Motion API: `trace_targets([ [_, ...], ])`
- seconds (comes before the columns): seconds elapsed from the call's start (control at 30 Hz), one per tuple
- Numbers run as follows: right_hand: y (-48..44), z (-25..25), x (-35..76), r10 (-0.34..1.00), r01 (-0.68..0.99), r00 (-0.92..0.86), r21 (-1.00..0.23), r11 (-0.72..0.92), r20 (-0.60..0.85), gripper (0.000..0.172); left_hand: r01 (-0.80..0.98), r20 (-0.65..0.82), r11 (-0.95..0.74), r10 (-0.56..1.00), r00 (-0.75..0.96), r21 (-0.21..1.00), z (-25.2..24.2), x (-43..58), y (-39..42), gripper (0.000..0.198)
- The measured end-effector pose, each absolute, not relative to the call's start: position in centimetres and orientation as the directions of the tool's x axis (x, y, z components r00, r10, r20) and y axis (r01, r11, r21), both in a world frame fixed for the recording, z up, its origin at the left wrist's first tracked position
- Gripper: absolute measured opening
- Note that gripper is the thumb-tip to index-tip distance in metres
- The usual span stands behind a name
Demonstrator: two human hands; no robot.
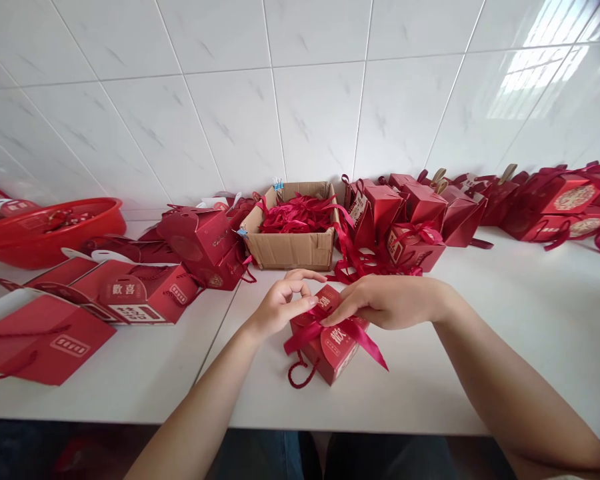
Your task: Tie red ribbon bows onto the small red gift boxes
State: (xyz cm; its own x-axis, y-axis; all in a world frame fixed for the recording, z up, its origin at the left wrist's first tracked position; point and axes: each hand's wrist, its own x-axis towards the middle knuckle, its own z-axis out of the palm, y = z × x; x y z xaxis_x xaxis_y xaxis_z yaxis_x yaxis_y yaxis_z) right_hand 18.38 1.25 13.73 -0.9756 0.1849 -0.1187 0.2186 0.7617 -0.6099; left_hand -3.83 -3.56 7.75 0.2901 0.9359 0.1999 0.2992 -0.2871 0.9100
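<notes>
Head camera: your left hand [280, 305], loosely curled, and right hand [384, 301], bent downward, meet at the ribbon [305, 335] atop the red box [338, 347], on the white table [410, 387] before the carton [291, 251]; I cannot tell whether fingers pinch it.

Open tabletop [520, 300] lies right of the hands [387, 300]; a cardboard carton [290, 251] blocks straight ahead.
</notes>
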Motion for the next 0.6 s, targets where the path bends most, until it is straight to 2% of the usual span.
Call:
trace_targets([
  [0.13, 1.16, 13.52, 18.26, 0.178, 0.242, -0.970, -0.611, 0.754, -0.165, 0.068, 0.346, 0.196, -0.278, 0.947, 0.253, 0.896, 7.54, -3.76, -3.49, 0.029],
  [0.33, 1.14, 13.26, 18.31, 0.183, 0.256, -0.966, -0.580, 0.774, -0.182, 0.069, 0.354, 0.217, -0.289, 0.948, 0.231, 0.889, 7.35, -3.72, -3.36, 0.028],
  [0.47, 1.39, 13.26, 18.48, 0.171, 0.226, -0.974, -0.614, 0.757, -0.148, 0.063, 0.328, 0.222, -0.294, 0.945, 0.238, 0.898, 7.36, -3.85, -3.41, 0.028],
  [0.6, 1.44, 13.64, 18.60, 0.164, 0.195, -0.981, -0.639, 0.744, -0.108, 0.051, 0.306, 0.205, -0.283, 0.942, 0.265, 0.909, 7.56, -3.91, -3.50, 0.029],
])
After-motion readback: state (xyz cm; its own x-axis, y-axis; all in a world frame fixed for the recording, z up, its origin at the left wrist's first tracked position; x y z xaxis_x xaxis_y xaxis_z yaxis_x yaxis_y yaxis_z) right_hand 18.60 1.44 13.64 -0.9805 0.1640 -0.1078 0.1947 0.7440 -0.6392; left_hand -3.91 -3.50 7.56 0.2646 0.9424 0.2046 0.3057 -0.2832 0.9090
